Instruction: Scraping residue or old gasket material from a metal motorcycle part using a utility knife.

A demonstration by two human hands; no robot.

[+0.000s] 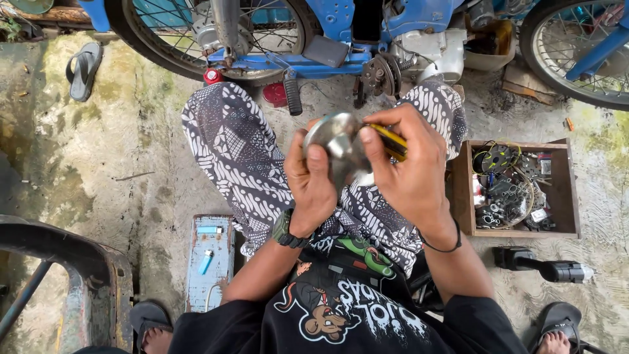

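Your left hand (313,180) grips a shiny metal cover (336,143) tightly. Your right hand (409,164) closes on a yellow-handled screwdriver (392,141) against it, above the blue motorbike (367,33) and near a wooden box (517,190) of parts.

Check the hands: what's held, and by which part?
Left hand grips a round metal part by its rim. Right hand holds a yellow-handled tool by the handle.

The right hand (409,174) covers most of a yellow-and-black tool (391,141), so its tip and kind stay unclear. The left hand (313,183) hides the lower rim of the metal part (337,137). The box (517,190) holds small parts, perhaps nuts and wires, too tangled to tell. Both wheels (576,52) run off the top edge.
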